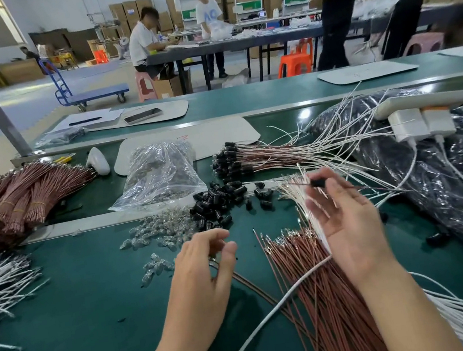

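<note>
**Hardly a word to read**

Far beyond the left hand (pixel 206 264), a standing person's white T-shirt (pixel 209 13) bears big blue letters, seemingly "AC". Red handwriting on the white mat (pixel 205 140) past that hand is too faint to read, as are the carton labels (pixel 131 11)

- Right hand (pixel 345 219) raised, pinching a black cap (pixel 318 183) at its fingertips.
- Left hand (pixel 207 267) curled over the green table (pixel 78 298), beside brown wires (pixel 312 282).
- Cap pile (pixel 216 206) and clear bulbs (pixel 158 232) just ahead.

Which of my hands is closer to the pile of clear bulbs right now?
Left. The left hand is just right of the clear bulbs, near their edge. The right hand, pinching a black cap, is farther right, over the brown wires.
</note>
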Action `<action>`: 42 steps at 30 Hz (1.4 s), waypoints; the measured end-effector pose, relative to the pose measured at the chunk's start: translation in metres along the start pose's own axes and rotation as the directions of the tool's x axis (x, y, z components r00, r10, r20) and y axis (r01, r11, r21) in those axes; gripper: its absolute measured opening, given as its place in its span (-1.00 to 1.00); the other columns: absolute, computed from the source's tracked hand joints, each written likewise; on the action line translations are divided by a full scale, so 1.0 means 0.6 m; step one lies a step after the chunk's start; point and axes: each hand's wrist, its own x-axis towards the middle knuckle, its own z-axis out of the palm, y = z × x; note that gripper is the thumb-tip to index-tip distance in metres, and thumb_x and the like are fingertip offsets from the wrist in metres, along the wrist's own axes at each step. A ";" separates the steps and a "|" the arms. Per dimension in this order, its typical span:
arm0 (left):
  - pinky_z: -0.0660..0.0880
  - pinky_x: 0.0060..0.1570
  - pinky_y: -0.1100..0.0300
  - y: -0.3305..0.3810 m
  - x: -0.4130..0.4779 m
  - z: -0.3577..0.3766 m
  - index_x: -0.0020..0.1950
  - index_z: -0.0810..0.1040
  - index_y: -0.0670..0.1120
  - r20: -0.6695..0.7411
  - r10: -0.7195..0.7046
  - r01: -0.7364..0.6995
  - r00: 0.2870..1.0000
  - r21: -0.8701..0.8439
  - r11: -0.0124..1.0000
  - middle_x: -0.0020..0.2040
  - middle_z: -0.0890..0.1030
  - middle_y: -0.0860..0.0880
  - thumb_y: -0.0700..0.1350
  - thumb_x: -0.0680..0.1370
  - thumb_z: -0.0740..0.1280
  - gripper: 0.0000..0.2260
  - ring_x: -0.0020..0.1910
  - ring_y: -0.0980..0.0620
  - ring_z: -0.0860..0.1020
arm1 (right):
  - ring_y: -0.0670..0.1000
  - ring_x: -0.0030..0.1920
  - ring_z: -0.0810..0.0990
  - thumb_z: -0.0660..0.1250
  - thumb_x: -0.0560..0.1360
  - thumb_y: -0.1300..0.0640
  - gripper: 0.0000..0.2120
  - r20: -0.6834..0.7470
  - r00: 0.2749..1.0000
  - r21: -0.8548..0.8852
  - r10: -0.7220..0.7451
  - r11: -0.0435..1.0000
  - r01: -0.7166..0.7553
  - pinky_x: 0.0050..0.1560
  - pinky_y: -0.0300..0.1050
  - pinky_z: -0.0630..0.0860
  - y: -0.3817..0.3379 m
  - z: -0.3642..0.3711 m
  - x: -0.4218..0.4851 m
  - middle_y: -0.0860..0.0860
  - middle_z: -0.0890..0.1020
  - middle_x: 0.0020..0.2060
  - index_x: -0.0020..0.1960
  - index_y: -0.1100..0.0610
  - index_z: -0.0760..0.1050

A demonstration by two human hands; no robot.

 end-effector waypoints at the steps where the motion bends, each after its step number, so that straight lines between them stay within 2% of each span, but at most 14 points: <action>1: 0.47 0.09 0.22 0.010 0.008 0.007 0.12 0.43 0.27 0.037 0.006 -0.006 0.999 0.009 1.000 0.03 0.50 0.35 0.19 0.63 0.17 -0.88 0.12 0.26 0.48 | 0.00 -0.03 0.70 0.28 0.59 0.24 -0.81 -0.061 0.997 0.033 -0.048 0.998 0.050 -0.06 -0.19 0.65 -0.009 -0.009 0.005 0.10 0.71 0.04 0.10 0.15 0.66; 6: 0.51 0.14 0.00 0.081 0.090 0.075 0.05 0.59 0.00 0.273 0.031 -0.062 0.961 0.107 0.992 -0.10 0.63 0.14 0.03 0.69 0.20 -0.79 -0.09 0.13 0.57 | 0.01 -0.01 0.68 0.27 0.62 0.27 -0.79 -0.267 0.958 0.140 -0.108 0.979 0.149 -0.05 -0.23 0.63 -0.022 -0.035 0.017 0.10 0.69 0.03 0.20 0.20 0.61; 8: 0.51 0.13 -0.08 0.106 0.127 0.111 -0.03 0.59 -0.12 0.347 -0.019 -0.047 0.938 0.182 0.982 -0.17 0.65 -0.02 0.00 0.69 0.16 -0.71 -0.17 -0.06 0.60 | 0.00 -0.04 0.68 0.27 0.62 0.27 -0.80 -0.290 0.950 0.126 -0.114 0.980 0.156 -0.03 -0.22 0.64 -0.020 -0.036 0.020 0.09 0.70 0.01 0.17 0.19 0.62; 11: 0.48 0.04 -0.04 0.134 0.163 0.157 -0.26 0.47 -0.17 0.430 -0.111 -0.024 0.896 0.298 0.954 -0.31 0.58 -0.10 0.04 0.69 0.14 -0.59 -0.24 -0.20 0.60 | -0.01 -0.05 0.69 0.27 0.62 0.26 -0.80 -0.289 0.949 0.104 -0.123 0.982 0.159 0.01 -0.19 0.64 -0.018 -0.040 0.021 0.07 0.71 0.01 0.17 0.19 0.63; 14: 0.51 0.06 -0.04 0.146 0.179 0.186 -0.22 0.41 -0.15 0.446 -0.214 0.040 0.869 0.366 0.930 -0.14 0.66 -0.19 0.09 0.65 0.20 -0.63 -0.12 -0.22 0.63 | -0.02 -0.05 0.70 0.27 0.62 0.25 -0.80 -0.272 0.953 0.098 -0.133 0.981 0.165 0.03 -0.19 0.64 -0.020 -0.044 0.021 0.05 0.72 0.00 0.17 0.17 0.63; 16: 0.54 0.03 -0.04 0.148 0.185 0.197 -0.18 0.38 -0.14 0.460 -0.268 0.112 0.846 0.338 0.934 -0.03 0.67 -0.25 0.03 0.63 0.22 -0.70 -0.04 -0.25 0.64 | -0.03 -0.05 0.69 0.25 0.63 0.25 -0.80 -0.269 0.955 0.098 -0.129 0.982 0.160 0.02 -0.20 0.64 -0.020 -0.045 0.022 0.04 0.72 0.00 0.15 0.15 0.63; 18: 0.53 -0.11 0.03 0.145 0.189 0.201 -0.24 0.34 -0.13 0.478 -0.311 0.179 0.822 0.302 0.936 -0.17 0.62 -0.22 0.00 0.63 0.22 -0.70 -0.17 -0.23 0.61 | -0.02 -0.05 0.69 0.25 0.64 0.25 -0.80 -0.269 0.956 0.110 -0.118 0.982 0.152 0.00 -0.21 0.64 -0.021 -0.044 0.022 0.05 0.71 0.00 0.14 0.14 0.63; 21: 0.31 -0.37 0.15 0.145 0.193 0.196 -0.31 0.30 -0.11 0.488 -0.312 0.237 0.815 0.211 0.948 -0.39 0.39 -0.05 -0.01 0.65 0.21 -0.63 -0.42 -0.06 0.36 | -0.01 -0.04 0.70 0.26 0.63 0.24 -0.81 -0.267 0.961 0.177 -0.073 0.976 0.123 -0.01 -0.21 0.64 -0.026 -0.043 0.020 0.07 0.71 0.00 0.14 0.17 0.64; 24: 0.35 -0.30 0.14 0.151 0.194 0.180 -0.30 0.33 -0.08 0.481 -0.258 0.237 0.838 0.105 0.966 -0.38 0.41 -0.04 0.02 0.67 0.21 -0.63 -0.38 -0.06 0.39 | -0.01 -0.01 0.70 0.32 0.57 0.23 -0.81 -0.213 0.977 0.394 0.009 0.916 0.077 -0.02 -0.23 0.63 -0.037 -0.041 0.016 0.10 0.70 0.01 0.07 0.20 0.70; 27: 0.39 -0.28 0.13 0.160 0.193 0.169 -0.23 0.39 -0.07 0.450 -0.208 0.220 0.869 0.027 0.975 -0.32 0.49 -0.04 0.03 0.68 0.20 -0.69 -0.34 -0.05 0.45 | -0.03 -0.01 0.68 0.33 0.57 0.22 -0.81 -0.138 0.990 0.470 0.017 0.881 0.050 -0.02 -0.25 0.62 -0.043 -0.038 0.011 0.10 0.69 0.03 0.04 0.19 0.72; 31: 0.23 -0.42 0.17 0.169 0.194 0.154 -0.35 0.29 -0.04 0.349 -0.194 0.244 0.917 -0.105 0.964 -0.45 0.34 0.02 -0.03 0.64 0.21 -0.64 -0.47 0.01 0.27 | -0.04 -0.02 0.68 0.32 0.59 0.22 -0.80 -0.067 0.997 0.476 0.027 0.879 0.009 -0.01 -0.25 0.63 -0.041 -0.032 0.005 0.09 0.69 0.03 0.07 0.18 0.71; 35: 0.37 -0.36 0.17 0.189 0.204 0.121 -0.23 0.44 -0.10 0.243 -0.110 0.186 0.964 -0.316 0.931 -0.34 0.46 -0.06 -0.05 0.66 0.23 -0.72 -0.35 0.01 0.42 | -0.06 -0.02 0.67 0.35 0.58 0.18 -0.79 0.024 0.999 0.431 0.028 0.902 -0.035 0.00 -0.25 0.62 -0.040 -0.034 -0.001 0.06 0.68 0.05 0.16 0.14 0.68; 39: 0.43 -0.42 0.36 0.211 0.224 0.068 -0.05 0.50 -0.11 0.041 -0.027 0.042 0.999 -0.428 0.903 -0.24 0.56 -0.04 -0.10 0.69 0.22 -0.83 -0.30 0.05 0.50 | -0.06 -0.01 0.64 0.30 0.63 0.17 -0.77 0.227 0.971 0.390 0.069 0.908 -0.156 0.03 -0.23 0.61 -0.037 -0.030 -0.007 0.04 0.65 0.06 0.25 0.13 0.62; 42: 0.46 -0.39 0.36 0.209 0.235 0.007 -0.06 0.49 -0.10 -0.182 -0.113 -0.012 0.977 -0.574 0.819 -0.23 0.57 -0.02 -0.13 0.69 0.21 -0.84 -0.36 0.17 0.51 | 0.00 -0.05 0.65 0.32 0.59 0.21 -0.75 0.332 0.923 0.262 0.193 0.921 -0.287 -0.03 -0.19 0.63 -0.024 -0.016 -0.012 0.11 0.65 0.02 0.24 0.18 0.63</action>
